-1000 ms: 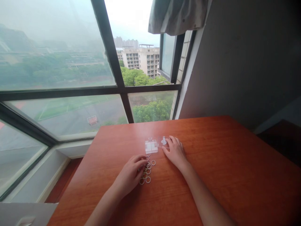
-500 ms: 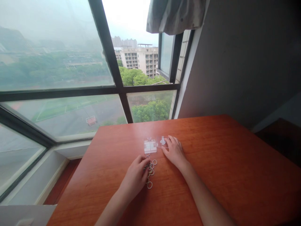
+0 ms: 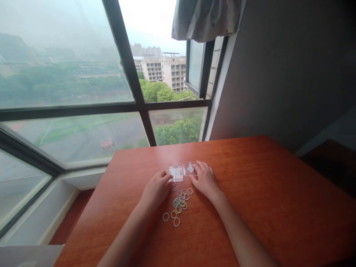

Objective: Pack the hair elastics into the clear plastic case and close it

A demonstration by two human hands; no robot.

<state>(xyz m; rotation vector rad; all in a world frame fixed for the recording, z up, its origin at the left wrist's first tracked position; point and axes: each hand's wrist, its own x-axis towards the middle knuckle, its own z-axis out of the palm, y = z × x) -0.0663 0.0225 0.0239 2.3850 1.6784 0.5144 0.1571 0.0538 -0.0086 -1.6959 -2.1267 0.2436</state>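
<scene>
A small clear plastic box [image 3: 176,174] lies opened out on the wooden table, its transparent lid [image 3: 190,169] hinged out to the right. At the box's left edge, my left hand [image 3: 156,186] has its fingers curled, the thumb and index finger on the side wall. My right hand [image 3: 205,178] holds the lid's right edge between thumb and fingers. In front of the box lie several thin rings [image 3: 180,200], pale, white and yellowish, partly overlapping in a loose pile. One ring [image 3: 166,216] sits apart at the near left. What the left fingertips touch underneath is hidden.
The reddish-brown table [image 3: 250,193] reaches to a dark-framed window [image 3: 141,106] at the back and left. One window sash [image 3: 198,68] stands open. A grey curtain [image 3: 207,18] hangs above, and a dark wall [image 3: 272,74] rises at the right.
My left hand has moved away from the rings, up and left to the box's edge. The rings now lie uncovered and more spread out. My right hand stays at the lid.
</scene>
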